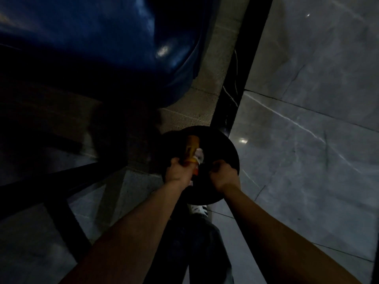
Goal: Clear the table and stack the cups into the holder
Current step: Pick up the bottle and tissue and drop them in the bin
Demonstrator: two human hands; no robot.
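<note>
A round black tray (223, 148) is held out in front of me over the floor, in dim light. My right hand (224, 176) grips its near right rim with closed fingers. My left hand (177, 171) is closed on an orange-yellow cup or wrapper (192, 149) lying on the tray, with a crumpled white and pink piece (199, 156) beside it. What else lies on the tray is too dark to tell. No cup holder shows.
A large dark blue bin or bag (114, 44) looms at the upper left. Black metal bars (51, 185) run along the left. A black strip (246, 64) separates speckled paving from grey marble floor (307, 130) on the right. My shoe (198, 210) shows under the tray.
</note>
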